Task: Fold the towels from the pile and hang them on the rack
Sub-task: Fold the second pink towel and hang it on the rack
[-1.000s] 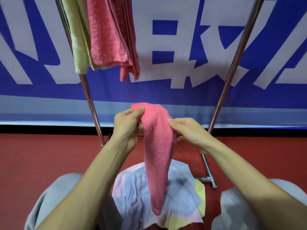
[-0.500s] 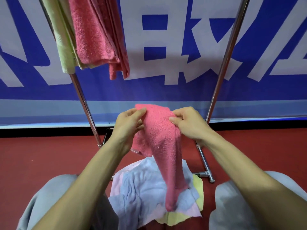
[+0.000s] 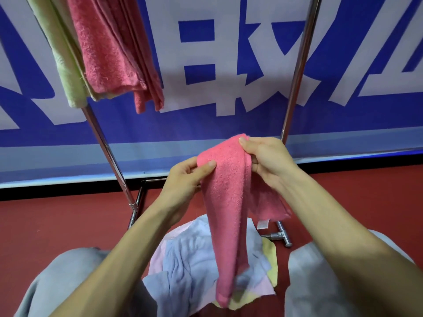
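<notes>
Here, left hand (image 3: 183,181) and right hand (image 3: 269,162) pinch pink towel (image 3: 226,216) (red floor (image 3: 57,225), blue banner (image 3: 206,126)).

Blue-white banner (image 3: 206,124), red floor (image 3: 57,225), possibly carpet

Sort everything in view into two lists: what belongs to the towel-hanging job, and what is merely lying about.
Belongs to the job: pink towel, pinched by the left hand and right hand; pile of towels on the floor; rack; hung towels.

Merely there: banner; red floor; grey trousers.
</notes>
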Tool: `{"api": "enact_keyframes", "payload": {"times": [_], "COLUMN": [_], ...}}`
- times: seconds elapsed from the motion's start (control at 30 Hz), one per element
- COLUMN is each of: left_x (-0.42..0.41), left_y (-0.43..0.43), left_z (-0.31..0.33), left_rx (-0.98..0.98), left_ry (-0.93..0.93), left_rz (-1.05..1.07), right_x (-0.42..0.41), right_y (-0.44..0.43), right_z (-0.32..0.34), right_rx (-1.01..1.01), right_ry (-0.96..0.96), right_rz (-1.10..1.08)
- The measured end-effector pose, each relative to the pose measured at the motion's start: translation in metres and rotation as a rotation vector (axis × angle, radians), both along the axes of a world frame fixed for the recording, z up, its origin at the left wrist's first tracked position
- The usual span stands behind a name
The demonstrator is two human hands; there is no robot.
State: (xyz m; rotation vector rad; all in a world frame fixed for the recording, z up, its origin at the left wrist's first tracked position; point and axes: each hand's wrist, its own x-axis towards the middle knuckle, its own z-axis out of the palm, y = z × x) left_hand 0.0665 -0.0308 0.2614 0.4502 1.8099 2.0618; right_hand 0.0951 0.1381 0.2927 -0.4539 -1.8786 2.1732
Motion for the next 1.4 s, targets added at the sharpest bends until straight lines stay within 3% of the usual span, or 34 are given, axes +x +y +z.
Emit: {"api": "enact_keyframes", "payload": {"times": [0.27, 0.4, 0.5, 0.7, 0.8, 1.03, 1.13, 1.3, 1.4], "left_x": [-0.002, -0.007, -0.013, -0.023, -0.023, -0.020, -0.022, -0.018, -0.013], "left_y": [-0.005, -0.010, -0.015, -0.024, -0.023, -0.021, -0.019, -0.011, -0.007], "left_z": [0.007, 0.011, 0.010, 0.008, 0.006, 0.009, 0.006, -0.003, -0.006], "left_rx": [0.088, 0.111, 0.112, 0.039, 0.012, -0.015, -0.061, -0.086, -0.116], "left_ry": [0.051, 0.045, -0.015, -0.051, -0.086, -0.115, -0.105, -0.155, -0.154], "left_rz": [0.138, 0.252, 0.340, 0.425, 0.395, 0.342, 0.316, 0.169, 0.048], "right_x": [-0.006, -0.007, -0.005, -0.002, 0.000, 0.000, -0.003, -0.005, -0.002], "right_y": [-0.011, -0.018, -0.025, -0.034, -0.039, -0.030, -0.025, -0.019, -0.018], "right_z": [-0.015, -0.021, -0.025, -0.034, -0.031, -0.023, -0.023, -0.019, -0.010], "right_rx": [-0.046, -0.010, 0.035, 0.587, 0.797, 1.031, 0.978, 0.488, 0.294], "right_ry": [-0.134, -0.299, -0.287, -0.039, -0.005, 0.035, 0.032, 0.005, -0.005], "right_rz": [0.087, 0.334, 0.373, 0.148, 0.099, 0.025, 0.041, 0.045, 0.040]}}
